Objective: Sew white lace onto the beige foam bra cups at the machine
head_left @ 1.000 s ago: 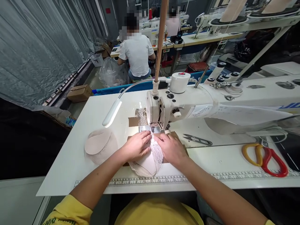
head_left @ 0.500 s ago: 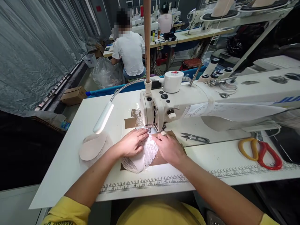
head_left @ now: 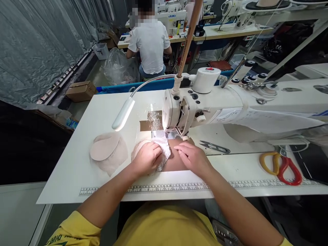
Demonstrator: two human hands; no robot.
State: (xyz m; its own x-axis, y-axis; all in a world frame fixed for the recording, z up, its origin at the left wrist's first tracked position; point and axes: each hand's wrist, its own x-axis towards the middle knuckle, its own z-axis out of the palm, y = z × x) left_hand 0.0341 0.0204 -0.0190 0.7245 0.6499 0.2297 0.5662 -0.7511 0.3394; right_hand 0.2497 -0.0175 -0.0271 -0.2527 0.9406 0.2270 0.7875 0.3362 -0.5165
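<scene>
The lace-edged fabric piece point(head_left: 165, 147) lies at the front of the sewing machine point(head_left: 176, 111), its far edge reaching the presser-foot area and its right edge over the brown sheet point(head_left: 176, 160). Whether the foot is down on it is too small to tell.

Risk, as judged: the lace is thin and bunched under the hand, so an uneven pull could pucker it or skew its edge. With only one hand clearly on the fabric, the right edge could swing or fold. Fingers straying toward the needle area would be at risk of injury.

The left hand point(head_left: 146, 158) is curled, knuckles up, and gathers the fabric between thumb and fingers; its forearm slants in from the lower left. The right hand point(head_left: 194, 159) rests low over the brown sheet, index finger extended and thumb beneath, fingertips just beside the lace edge and apparently apart from it. Whether they pinch a thread cannot be told.

Thread snips point(head_left: 215, 147) lie beyond the right hand, the red-and-yellow-handled scissors point(head_left: 289, 171) farther right. A pale oval pad point(head_left: 104, 149) sits on sheer fabric point(head_left: 110, 167) at left.
</scene>
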